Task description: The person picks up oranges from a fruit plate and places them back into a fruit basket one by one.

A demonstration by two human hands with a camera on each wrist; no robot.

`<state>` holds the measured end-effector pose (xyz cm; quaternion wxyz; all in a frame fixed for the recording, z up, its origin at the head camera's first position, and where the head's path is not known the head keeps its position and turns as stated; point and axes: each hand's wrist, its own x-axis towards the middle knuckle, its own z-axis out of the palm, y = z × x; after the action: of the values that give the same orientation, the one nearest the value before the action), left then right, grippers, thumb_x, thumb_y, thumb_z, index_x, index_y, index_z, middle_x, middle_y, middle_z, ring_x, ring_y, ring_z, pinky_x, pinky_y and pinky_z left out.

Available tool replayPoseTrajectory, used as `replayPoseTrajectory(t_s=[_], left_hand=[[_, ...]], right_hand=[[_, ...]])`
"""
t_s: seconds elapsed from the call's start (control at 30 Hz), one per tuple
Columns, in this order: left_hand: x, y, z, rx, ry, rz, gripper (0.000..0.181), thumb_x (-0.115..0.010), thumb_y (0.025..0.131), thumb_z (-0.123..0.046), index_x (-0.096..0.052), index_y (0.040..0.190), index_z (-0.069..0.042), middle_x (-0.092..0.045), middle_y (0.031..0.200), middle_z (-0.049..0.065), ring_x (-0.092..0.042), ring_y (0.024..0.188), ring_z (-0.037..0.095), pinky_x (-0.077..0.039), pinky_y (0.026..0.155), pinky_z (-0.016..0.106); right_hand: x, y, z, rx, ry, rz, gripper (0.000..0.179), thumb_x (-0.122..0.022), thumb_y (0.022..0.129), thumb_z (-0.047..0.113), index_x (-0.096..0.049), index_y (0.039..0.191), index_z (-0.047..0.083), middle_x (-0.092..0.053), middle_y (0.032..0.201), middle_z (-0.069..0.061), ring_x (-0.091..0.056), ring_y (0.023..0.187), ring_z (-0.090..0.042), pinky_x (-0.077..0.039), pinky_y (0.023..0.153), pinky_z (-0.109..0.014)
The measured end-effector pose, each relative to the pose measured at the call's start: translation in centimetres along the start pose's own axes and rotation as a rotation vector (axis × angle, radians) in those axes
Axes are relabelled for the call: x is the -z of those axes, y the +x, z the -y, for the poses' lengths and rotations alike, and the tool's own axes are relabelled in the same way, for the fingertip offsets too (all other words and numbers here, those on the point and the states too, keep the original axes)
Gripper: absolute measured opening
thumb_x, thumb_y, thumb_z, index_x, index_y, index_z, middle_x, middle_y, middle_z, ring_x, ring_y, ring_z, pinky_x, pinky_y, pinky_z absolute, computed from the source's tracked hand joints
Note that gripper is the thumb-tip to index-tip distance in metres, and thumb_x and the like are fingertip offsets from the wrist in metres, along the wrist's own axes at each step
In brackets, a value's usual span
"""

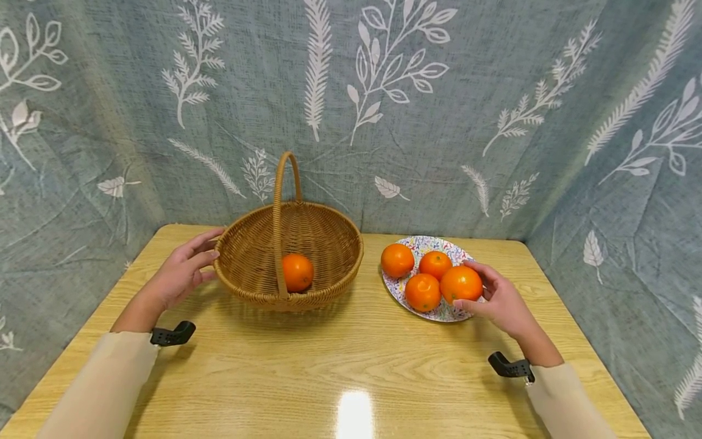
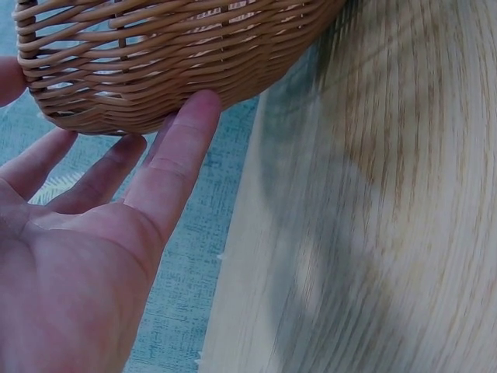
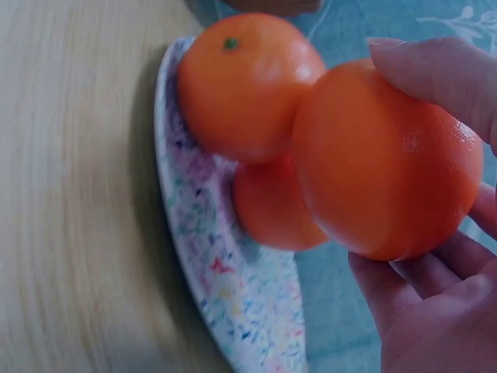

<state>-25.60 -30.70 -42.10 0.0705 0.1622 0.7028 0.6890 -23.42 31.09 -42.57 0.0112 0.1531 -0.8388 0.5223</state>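
My right hand holds an orange between thumb and fingers at the right side of a speckled, colourful plate. In the right wrist view the held orange appears raised off the plate, beside the other oranges. Several more oranges, one nearest the held one, lie on the plate. On the left, my left hand touches the side of a wicker basket with extended fingers, as the left wrist view of the basket shows. One orange sits inside the basket, partly behind its arched handle.
The basket and plate stand side by side toward the back of a light wooden table. A grey-green curtain with white leaf prints hangs behind the table and along both sides.
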Motion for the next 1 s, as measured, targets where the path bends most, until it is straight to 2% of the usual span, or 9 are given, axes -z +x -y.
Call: replayPoseTrajectory(t_s=[0.13,0.43,0.8,1.0], left_hand=[[0.0,-0.1,-0.1,-0.001,-0.003,-0.003,0.061,-0.045,0.111,-0.018,-0.019,0.165,-0.009,-0.047,0.139,-0.006,-0.063,0.117,0.001,-0.061,0.086,0.024],[0.1,-0.1,0.1,-0.003,0.002,0.002,0.061,-0.045,0.111,-0.018,-0.018,0.165,-0.009,-0.047,0.141,-0.006,-0.063,0.118,0.002,-0.061,0.087,0.024],[0.0,0.1,0.1,-0.002,-0.005,-0.011,0.061,-0.045,0.111,-0.018,-0.018,0.165,-0.007,-0.046,0.140,-0.005,-0.063,0.117,0.001,-0.061,0.086,0.024],[0.0,0.1,0.1,0.001,-0.003,-0.013,0.061,-0.046,0.111,-0.019,-0.019,0.165,-0.008,-0.047,0.139,-0.006,-0.063,0.117,0.001,-0.061,0.086,0.024]], right_hand=[[-0.2,0.3,0.9,0.016,0.012,0.000,0.081,-0.087,0.082,0.008,-0.045,0.151,0.001,-0.048,0.151,-0.022,-0.058,0.118,0.008,-0.049,0.097,-0.009],[-0.8,1.0,2.3,0.000,0.013,0.027,0.081,-0.087,0.083,0.012,-0.045,0.153,0.006,-0.045,0.155,-0.019,-0.058,0.119,0.006,-0.052,0.097,-0.013],[-2.6,2.6,4.6,0.047,0.088,0.044,0.082,-0.087,0.081,0.006,-0.047,0.152,0.007,-0.048,0.152,-0.016,-0.062,0.120,-0.002,-0.054,0.098,-0.018],[-3.8,3.6,5.9,0.038,0.077,0.048,0.081,-0.088,0.082,0.012,-0.049,0.152,0.013,-0.051,0.151,-0.010,-0.062,0.124,-0.014,-0.053,0.099,-0.017]])
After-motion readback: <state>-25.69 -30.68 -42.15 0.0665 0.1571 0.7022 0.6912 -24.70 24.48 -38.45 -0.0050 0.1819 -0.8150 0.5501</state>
